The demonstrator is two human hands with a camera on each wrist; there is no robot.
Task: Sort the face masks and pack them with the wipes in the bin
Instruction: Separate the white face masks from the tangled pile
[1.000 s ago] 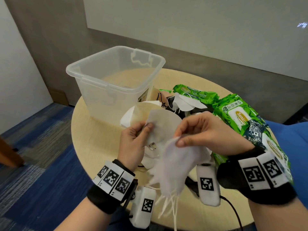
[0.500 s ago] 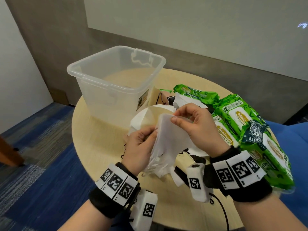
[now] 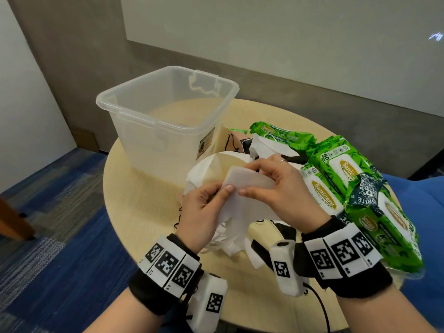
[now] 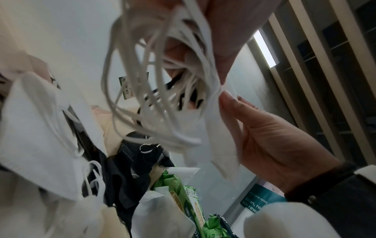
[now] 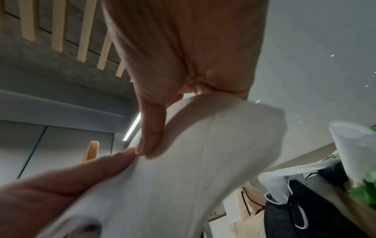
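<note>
Both hands hold a stack of white face masks above the round table. My left hand grips the stack's lower left part, thumb on top, and the white ear loops dangle under it. My right hand pinches the upper right edge of the white masks between thumb and fingers. A clear plastic bin stands at the back left of the table and looks empty. More masks, white, beige and black, lie piled beside the bin. Green wipe packs lie at the right.
The round wooden table has bare surface left of and in front of the bin. A blue chair sits beyond the wipes at the right. Blue carpet lies below at the left, and a grey wall is close behind.
The right hand moved up and left to the stack's top edge. The hanging white mask was brought against the masks in the left hand, and both hands shifted toward the bin.
</note>
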